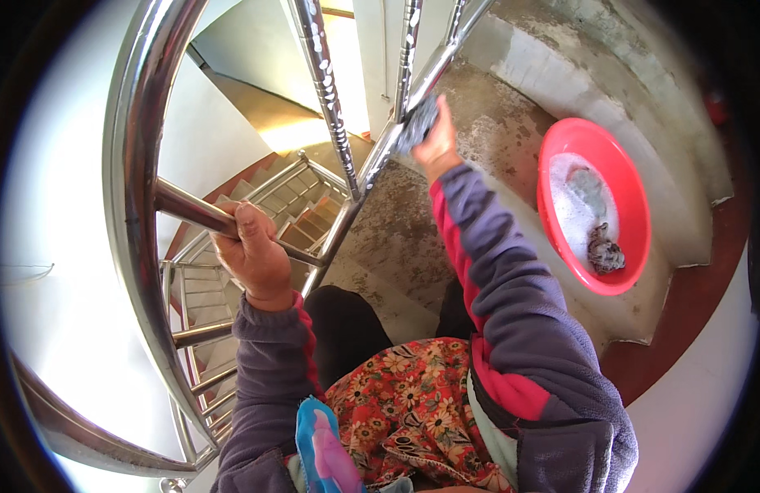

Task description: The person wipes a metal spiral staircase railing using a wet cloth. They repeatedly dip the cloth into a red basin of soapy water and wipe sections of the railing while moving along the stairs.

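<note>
My left hand (251,249) is wrapped around a shiny metal baluster (192,208) of the stair railing. Farther out, my right hand (439,143) presses a wet grey cloth (418,123) against the lower metal rail (380,151), close to the foot of a baluster (408,55). White foam spots cover that baluster and another baluster (327,80) to its left. To the right, a red plastic basin (635,203) stands on the concrete steps. White suds (564,191) float in its water, and a dark crumpled rag (604,251) lies against its inner side.
The thick curved handrail (130,123) arches along the left. Beyond the railing the stairwell drops to lower flights with metal railings (198,296). Concrete steps (675,179) with a dark red painted border (651,363) curve up on the right.
</note>
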A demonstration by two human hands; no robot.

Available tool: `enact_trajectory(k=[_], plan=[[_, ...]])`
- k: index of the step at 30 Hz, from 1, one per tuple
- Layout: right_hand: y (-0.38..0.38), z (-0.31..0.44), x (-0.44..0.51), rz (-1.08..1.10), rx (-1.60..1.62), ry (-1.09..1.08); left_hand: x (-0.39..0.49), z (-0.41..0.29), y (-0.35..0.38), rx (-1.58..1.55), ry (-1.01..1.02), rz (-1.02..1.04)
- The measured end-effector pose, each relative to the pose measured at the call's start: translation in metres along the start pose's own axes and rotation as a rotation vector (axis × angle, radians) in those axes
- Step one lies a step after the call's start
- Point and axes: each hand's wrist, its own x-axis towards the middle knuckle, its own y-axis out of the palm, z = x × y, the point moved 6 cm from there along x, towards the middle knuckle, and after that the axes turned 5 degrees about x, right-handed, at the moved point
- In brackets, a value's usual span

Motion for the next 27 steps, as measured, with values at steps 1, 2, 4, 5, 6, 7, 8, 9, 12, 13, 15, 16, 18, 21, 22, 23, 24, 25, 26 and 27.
enact_trajectory(k=[1,2,4,5,6,7,8,9,12,13,15,16,18,21,22,23,24,25,26,27], plan=[[0.010,0.027,0.018,0.009,-0.096,-0.125,0.000,0.002,0.000,-0.005,-0.028,-0.010],[0.002,0.032,0.031,-0.116,-0.194,-0.139,0.000,0.003,0.000,-0.009,-0.054,-0.020],[0.012,0.045,0.028,-0.206,-0.343,-0.285,0.000,0.004,0.000,-0.010,-0.087,-0.031],[0.005,0.044,0.024,-0.283,-0.471,-0.288,0.000,0.003,-0.001,-0.005,-0.094,-0.031],[0.005,0.050,0.018,-0.282,-0.622,-0.366,0.001,0.003,-0.001,0.005,-0.104,-0.027],[0.005,0.047,0.007,-0.278,-0.771,-0.371,0.002,0.002,-0.001,-0.023,-0.101,-0.009],[0.014,0.053,-0.004,-0.202,-0.813,-0.335,0.002,0.002,0.000,-0.048,-0.103,0.010],[0.024,0.069,-0.012,-0.164,-0.907,-0.546,0.002,0.002,0.001,-0.083,-0.105,0.024],[0.060,0.106,-0.033,-0.121,-1.213,-1.127,0.001,0.003,-0.001,-0.062,-0.105,-0.013],[0.076,0.116,-0.044,-0.120,-1.272,-1.395,0.000,0.004,-0.001,-0.053,-0.108,-0.042],[0.091,0.118,-0.033,-0.024,-1.490,-1.525,-0.001,0.004,0.000,-0.064,-0.112,-0.032],[0.099,0.116,-0.023,0.162,-1.564,-1.517,0.000,0.003,0.001,-0.066,-0.117,-0.036],[0.109,0.098,-0.003,0.506,-2.002,-1.352,0.001,0.000,0.004,-0.069,-0.113,0.016],[0.122,0.092,0.000,0.716,-2.194,-1.201,0.004,-0.004,0.004,-0.075,-0.114,0.003],[0.127,0.090,-0.003,0.784,-2.267,-1.189,0.005,-0.004,0.004,-0.057,-0.116,0.012],[0.126,0.083,-0.003,0.842,-2.396,-1.085,0.005,-0.004,0.003,-0.016,-0.136,0.009],[0.124,0.082,-0.002,0.781,-2.549,-1.027,0.004,-0.004,0.004,0.009,-0.138,0.039],[0.120,0.082,0.001,0.658,-2.716,-0.992,0.004,-0.004,0.005,0.053,-0.131,0.048],[0.123,0.085,-0.004,0.658,-2.495,-1.095,0.004,-0.003,0.003,0.046,-0.151,0.046],[0.128,0.094,-0.014,0.591,-2.147,-1.364,0.003,-0.004,0.004,0.040,-0.127,0.048]])
